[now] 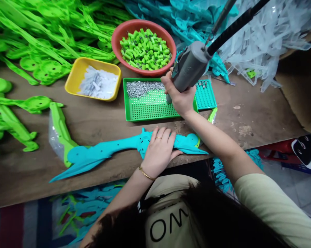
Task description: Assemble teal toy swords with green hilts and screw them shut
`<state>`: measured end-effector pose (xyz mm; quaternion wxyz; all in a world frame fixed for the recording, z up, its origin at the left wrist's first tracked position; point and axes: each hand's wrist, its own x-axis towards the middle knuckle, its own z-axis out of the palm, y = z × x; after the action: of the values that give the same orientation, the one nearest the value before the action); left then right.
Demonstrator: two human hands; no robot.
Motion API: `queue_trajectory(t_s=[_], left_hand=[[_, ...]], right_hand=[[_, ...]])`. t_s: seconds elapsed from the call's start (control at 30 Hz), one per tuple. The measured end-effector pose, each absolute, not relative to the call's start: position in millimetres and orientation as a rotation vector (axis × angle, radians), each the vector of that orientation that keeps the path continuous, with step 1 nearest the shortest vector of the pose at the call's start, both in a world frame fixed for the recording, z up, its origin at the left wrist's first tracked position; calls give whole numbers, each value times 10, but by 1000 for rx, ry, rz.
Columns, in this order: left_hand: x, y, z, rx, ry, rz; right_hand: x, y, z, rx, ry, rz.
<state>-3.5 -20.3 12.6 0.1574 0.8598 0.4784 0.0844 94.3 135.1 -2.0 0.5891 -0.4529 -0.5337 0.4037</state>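
A long blue plastic bow-shaped toy part (93,154) lies along the front of the table, with green pieces showing at its ends. My left hand (162,144) rests flat on its middle, fingers stretched out. In my right hand (181,98) is a grey electric screwdriver (190,65), hung from above by a cable and a cord. Its lower end points down into a green perforated tray (155,115), where a heap of small screws (142,90) lies along the back. My right hand and the tool hide the tray's right part and the tool's tip.
Behind the tray stands a red bowl (116,44) of small green cylinders. A yellow tray (72,88) holds clear strips; a teal tray (209,96) holds small metal pieces. Piles of green parts (52,38), blue parts (171,15) and clear parts (261,41) line the back.
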Motion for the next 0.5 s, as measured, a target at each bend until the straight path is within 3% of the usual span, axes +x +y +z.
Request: queue_trajectory(t_s=[0.3, 0.5], left_hand=[[297, -400, 76, 2489, 1418, 437], [505, -294, -82, 2408, 1432, 569]], right_hand=[[1049, 1242, 289, -850, -1105, 929], [1667, 649, 647, -873, -1198, 920]])
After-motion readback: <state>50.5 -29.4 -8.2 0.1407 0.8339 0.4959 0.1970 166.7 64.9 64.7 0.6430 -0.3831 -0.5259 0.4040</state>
